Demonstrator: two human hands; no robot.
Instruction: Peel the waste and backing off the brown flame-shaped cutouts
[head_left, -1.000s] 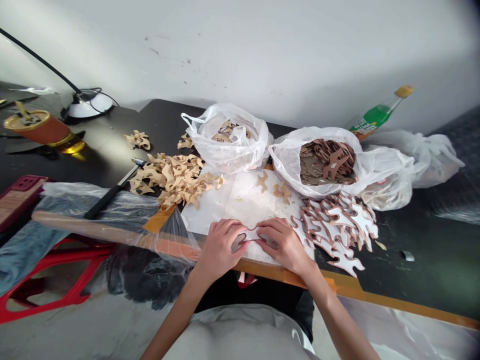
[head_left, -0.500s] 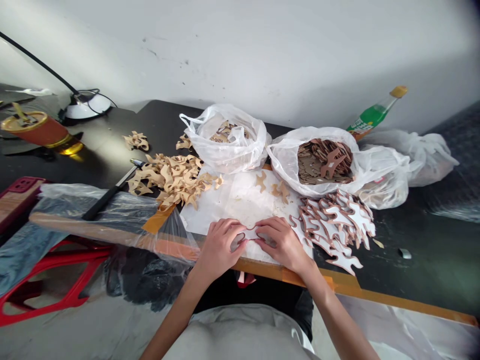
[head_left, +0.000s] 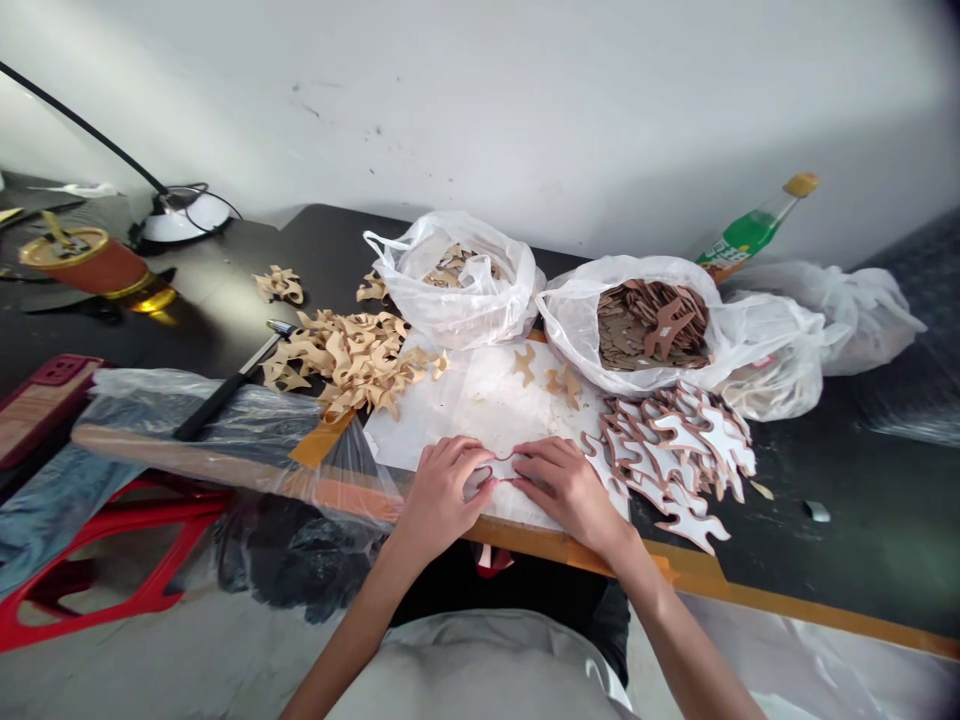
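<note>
Between my two hands is a white curvy piece with a reddish-brown edge (head_left: 504, 467), over the white paper (head_left: 480, 400) at the table's front edge. My left hand (head_left: 446, 492) pinches its left end. The fingers of my right hand (head_left: 566, 485) close on its right end. To the right lies a heap of similar white-faced pieces (head_left: 675, 450). Tan curvy pieces (head_left: 349, 355) are piled at the left of the paper, and a few more tan pieces (head_left: 524, 366) lie on it.
Behind the paper stand an open plastic bag of tan pieces (head_left: 457, 300) and another with brown pieces (head_left: 652, 325). A green bottle (head_left: 750, 232) leans at the back right. A black-handled tool (head_left: 217, 400), a lamp base (head_left: 186, 215) and a red stool (head_left: 142, 560) are at left.
The view has shifted slightly, moving the surroundings a little to the right. Both hands keep their grip on the white piece, with little visible movement.
</note>
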